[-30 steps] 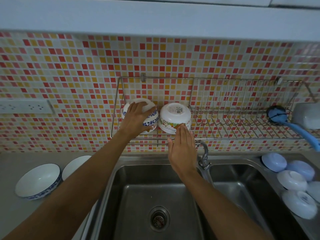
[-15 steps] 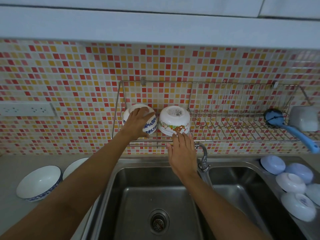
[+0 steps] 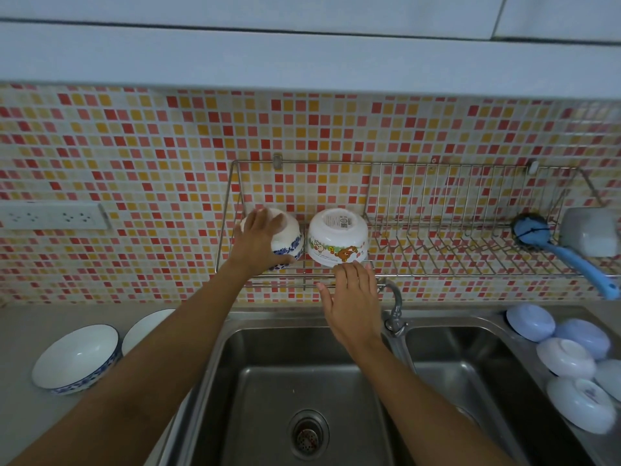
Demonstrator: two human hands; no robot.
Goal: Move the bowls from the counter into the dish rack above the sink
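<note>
A wire dish rack (image 3: pixel 437 274) hangs on the tiled wall above the sink. Two bowls sit upside down at its left end. My left hand (image 3: pixel 257 242) grips the blue-patterned bowl (image 3: pixel 289 243) there. Beside it stands a white bowl with cartoon animals (image 3: pixel 337 238). My right hand (image 3: pixel 353 297) hovers just below that bowl with fingers spread, holding nothing. On the counter at the left are a blue-rimmed bowl (image 3: pixel 77 359) and a second white bowl (image 3: pixel 144 327), partly hidden by my left arm.
A double steel sink (image 3: pixel 302 381) lies below, with a tap (image 3: pixel 395 307) between the basins. Several pale blue and white bowls (image 3: pixel 568 358) lie upside down on the right. A blue brush (image 3: pixel 564 253) and a grey cup (image 3: pixel 588 232) sit at the rack's right end. A wall socket (image 3: pixel 53 215) is at the left.
My right hand has come off the cartoon bowl and dropped slightly below the rack's front edge. My left hand stays on the blue-patterned bowl.
</note>
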